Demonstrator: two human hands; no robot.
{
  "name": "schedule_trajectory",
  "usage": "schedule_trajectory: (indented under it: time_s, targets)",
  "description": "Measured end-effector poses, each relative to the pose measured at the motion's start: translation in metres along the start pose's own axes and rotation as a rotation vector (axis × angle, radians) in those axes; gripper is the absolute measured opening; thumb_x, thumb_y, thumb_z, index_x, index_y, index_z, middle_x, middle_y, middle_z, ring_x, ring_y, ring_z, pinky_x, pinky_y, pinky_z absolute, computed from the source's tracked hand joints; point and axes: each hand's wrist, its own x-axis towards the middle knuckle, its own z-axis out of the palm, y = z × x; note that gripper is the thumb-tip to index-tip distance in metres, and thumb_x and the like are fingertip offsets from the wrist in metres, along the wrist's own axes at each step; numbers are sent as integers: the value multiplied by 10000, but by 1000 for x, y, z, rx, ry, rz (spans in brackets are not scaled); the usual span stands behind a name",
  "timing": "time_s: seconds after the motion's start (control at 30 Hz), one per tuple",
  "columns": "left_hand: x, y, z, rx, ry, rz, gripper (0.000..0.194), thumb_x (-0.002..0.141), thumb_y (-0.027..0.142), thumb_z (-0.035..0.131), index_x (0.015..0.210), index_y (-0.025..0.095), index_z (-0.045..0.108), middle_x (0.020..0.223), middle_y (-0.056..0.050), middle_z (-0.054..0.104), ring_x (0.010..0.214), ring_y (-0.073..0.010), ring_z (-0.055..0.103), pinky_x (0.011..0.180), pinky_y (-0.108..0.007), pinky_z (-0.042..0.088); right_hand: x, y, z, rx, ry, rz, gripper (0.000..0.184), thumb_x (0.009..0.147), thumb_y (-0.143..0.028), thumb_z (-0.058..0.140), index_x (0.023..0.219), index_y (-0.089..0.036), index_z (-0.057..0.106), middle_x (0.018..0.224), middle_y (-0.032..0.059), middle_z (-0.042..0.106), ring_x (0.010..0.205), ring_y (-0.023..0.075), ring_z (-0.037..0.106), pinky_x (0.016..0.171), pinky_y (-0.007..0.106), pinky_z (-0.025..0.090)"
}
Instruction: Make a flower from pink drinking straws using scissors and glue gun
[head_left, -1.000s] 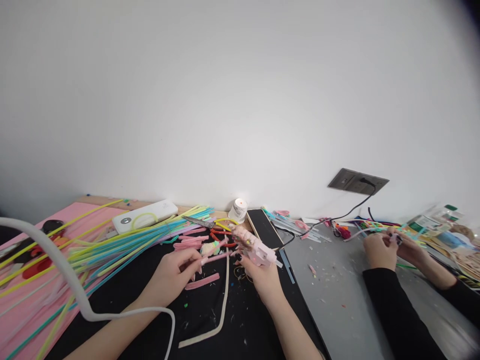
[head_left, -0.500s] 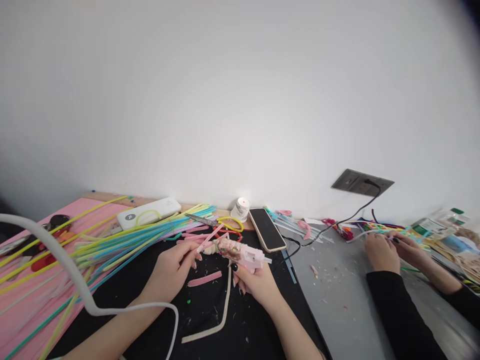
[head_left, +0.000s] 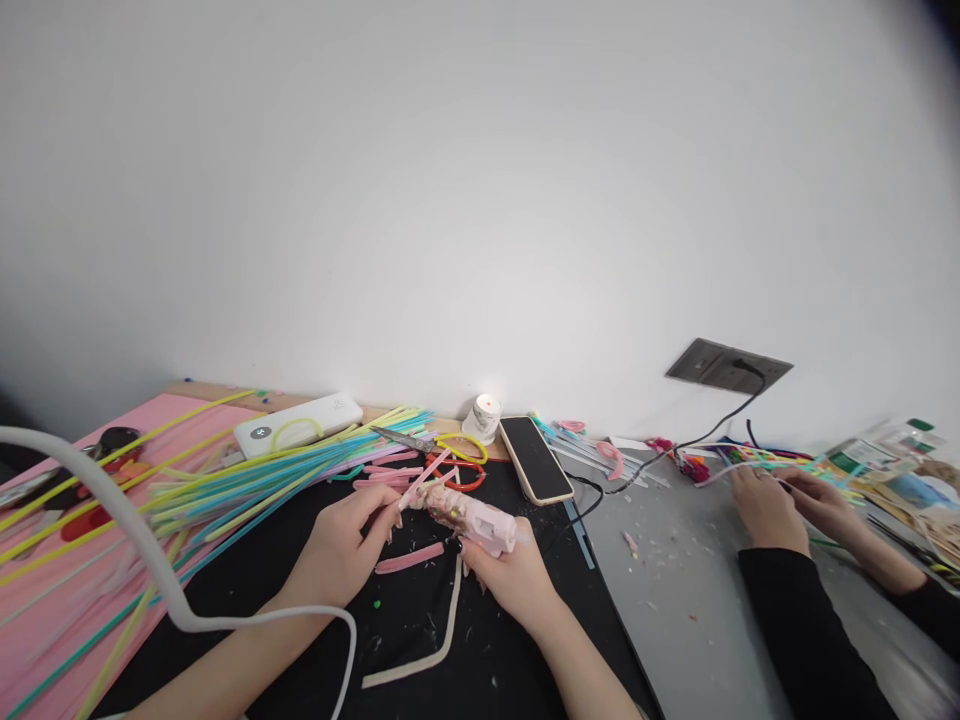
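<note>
My left hand (head_left: 358, 530) pinches a pink pipe cleaner (head_left: 426, 478) that slants up to the right. In my right hand (head_left: 504, 572) is a pale pink hot glue gun (head_left: 481, 524) with lumpy decoration over its front half. Its nozzle end points left and comes close to the pipe cleaner; I cannot tell whether they touch. On the black mat below lie a short pink pipe cleaner piece (head_left: 409, 559) and a bent cream pipe cleaner (head_left: 448, 630). Scissors (head_left: 427, 448) with yellow and red handles rest just behind my hands.
Bundled pipe cleaners (head_left: 292, 480) and a white power bank (head_left: 298, 424) lie at left, with a white cable (head_left: 150, 550) in front. A paper cup (head_left: 482, 418) and a phone (head_left: 535, 458) stand behind. At right, a co-worker's hands (head_left: 772, 510) work over a grey table (head_left: 675, 590).
The glue gun has tilted, its rear end dropping lower and slightly left, and my right hand has shifted with it. My left hand still holds the pink pipe cleaner, nearly unmoved.
</note>
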Motion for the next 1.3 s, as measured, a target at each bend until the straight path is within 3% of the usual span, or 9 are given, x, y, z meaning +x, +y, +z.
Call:
schedule_trajectory:
  time_s: [0.23, 0.33, 0.53, 1.0, 1.3]
  targets:
    - [1, -1, 0, 34, -9, 6, 226, 891, 253, 431, 710, 198, 554, 628, 21, 609, 582, -141, 584, 593, -247, 430, 0, 0, 0, -79, -27, -23, 5, 719, -187, 592, 718, -192, 593, 573, -49, 483, 495, 97, 403, 470, 199, 358]
    - [1, 0, 0, 35, -2, 5, 216, 886, 252, 432, 713, 199, 550, 628, 22, 609, 582, -141, 588, 591, -245, 433, 0, -4, -2, -97, -28, -14, 130, 713, -210, 594, 640, -204, 487, 555, -61, 420, 494, 94, 372, 460, 204, 314]
    - [1, 1, -1, 30, 23, 12, 220, 882, 254, 435, 707, 203, 559, 635, 22, 622, 580, -139, 595, 596, -239, 448, 1, -7, -4, -129, 9, -7, 163, 730, -241, 571, 637, -217, 439, 563, -60, 421, 494, 102, 401, 472, 216, 298]
    - [-1, 1, -2, 41, 33, 38, 230, 891, 258, 443, 696, 206, 553, 628, 22, 619, 577, -140, 592, 599, -239, 456, 4, 3, -8, -194, 124, -59, 152, 765, -253, 567, 653, -213, 471, 554, -56, 435, 477, 102, 423, 466, 224, 322]
    - [1, 0, -2, 27, 27, 12, 233, 891, 268, 443, 696, 208, 557, 639, 21, 624, 580, -139, 594, 596, -238, 459, 6, 8, -10, -250, 247, -26, 108, 781, -275, 548, 700, -204, 559, 602, -14, 549, 515, 127, 494, 513, 233, 399]
